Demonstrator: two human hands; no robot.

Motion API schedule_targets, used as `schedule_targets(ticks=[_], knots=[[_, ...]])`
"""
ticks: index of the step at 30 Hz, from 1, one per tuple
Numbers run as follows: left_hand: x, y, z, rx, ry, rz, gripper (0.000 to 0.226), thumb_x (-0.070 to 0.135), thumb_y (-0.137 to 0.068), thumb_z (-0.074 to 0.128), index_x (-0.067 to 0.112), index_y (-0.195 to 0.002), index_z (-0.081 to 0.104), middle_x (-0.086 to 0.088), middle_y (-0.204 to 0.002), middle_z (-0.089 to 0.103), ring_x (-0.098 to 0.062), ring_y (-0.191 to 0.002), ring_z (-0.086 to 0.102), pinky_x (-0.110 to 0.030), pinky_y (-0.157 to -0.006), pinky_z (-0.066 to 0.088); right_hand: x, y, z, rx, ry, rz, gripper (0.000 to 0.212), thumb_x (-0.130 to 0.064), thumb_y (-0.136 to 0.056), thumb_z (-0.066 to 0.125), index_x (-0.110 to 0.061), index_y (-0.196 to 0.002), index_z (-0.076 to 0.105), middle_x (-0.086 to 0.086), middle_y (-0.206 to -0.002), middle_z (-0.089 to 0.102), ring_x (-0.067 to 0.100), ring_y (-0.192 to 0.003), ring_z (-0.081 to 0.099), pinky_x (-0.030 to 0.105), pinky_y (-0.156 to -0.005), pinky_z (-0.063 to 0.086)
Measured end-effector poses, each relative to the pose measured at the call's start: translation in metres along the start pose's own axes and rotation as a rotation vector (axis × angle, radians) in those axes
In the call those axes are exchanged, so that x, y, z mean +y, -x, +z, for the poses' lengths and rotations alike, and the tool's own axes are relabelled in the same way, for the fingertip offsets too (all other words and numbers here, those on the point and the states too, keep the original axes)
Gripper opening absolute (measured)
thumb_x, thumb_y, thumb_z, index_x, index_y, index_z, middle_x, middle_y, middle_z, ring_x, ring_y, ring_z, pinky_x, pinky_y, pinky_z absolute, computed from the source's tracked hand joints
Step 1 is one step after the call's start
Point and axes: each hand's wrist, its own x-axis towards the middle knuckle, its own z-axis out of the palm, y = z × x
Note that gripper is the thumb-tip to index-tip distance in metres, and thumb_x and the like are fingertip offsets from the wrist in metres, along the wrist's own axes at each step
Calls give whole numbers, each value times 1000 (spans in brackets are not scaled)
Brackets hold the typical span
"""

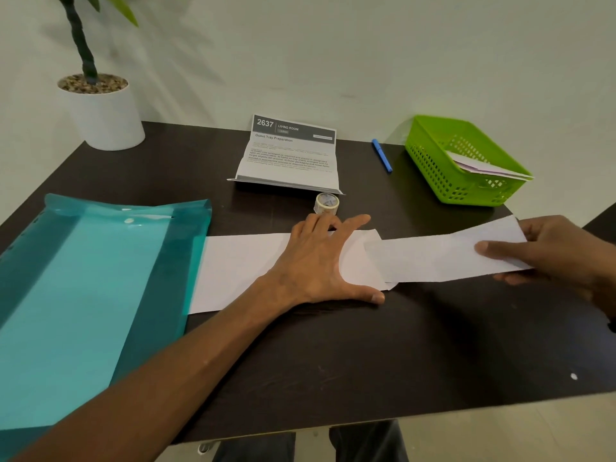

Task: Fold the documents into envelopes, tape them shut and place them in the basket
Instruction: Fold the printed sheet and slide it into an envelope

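Note:
A white envelope (240, 268) lies flat on the dark table (333, 355). My left hand (320, 261) presses on it with fingers spread. My right hand (560, 251) pinches a folded white document (440, 258) by its right end, with the left end of the paper at the envelope's open end. A roll of clear tape (326, 203) stands just beyond my left fingers. The green basket (433, 161) at the back right holds some white envelopes (483, 166).
A teal plastic folder (83, 278) covers the table's left side. A printed sheet (290, 155) lies at the back middle, a blue pen (381, 155) beside it. A white potted plant (100, 105) stands at the back left corner.

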Motion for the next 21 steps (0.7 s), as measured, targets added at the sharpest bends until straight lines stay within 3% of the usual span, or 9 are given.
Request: schedule_targets(ticks=[3,6,13,21], knots=[[3,1,1,41,-28,-6,123,100,-57,57,47,-159,14,2,-150,38,-19,-137,32,-41,-115,27,3,6,8,-1,-64,-13,13,-7,-87,78,-3,-98,73,6,-70,78,15,-53,74,21,-43,55],[4,2,1,57,-38,-4,123,100,-57,57,47,-159,13,2,-147,40,-18,-134,34,-39,-112,28,6,7,14,-37,-107,-38,20,5,-89,72,3,-108,69,13,-79,80,23,-64,78,22,-49,59],[5,3,0,10,-33,-2,123,100,-58,56,49,-159,10,1,-153,36,-22,-140,31,-46,-118,24,-4,11,5,-86,-62,-132,21,8,-87,72,1,-107,73,22,-84,79,31,-68,79,24,-53,61],[6,4,-2,-5,-35,27,126,102,-53,57,50,-158,8,2,-152,37,-20,-141,30,-50,-120,24,-11,-10,29,-113,-266,-93,17,14,-89,66,8,-105,68,17,-81,79,24,-62,77,23,-56,62]])
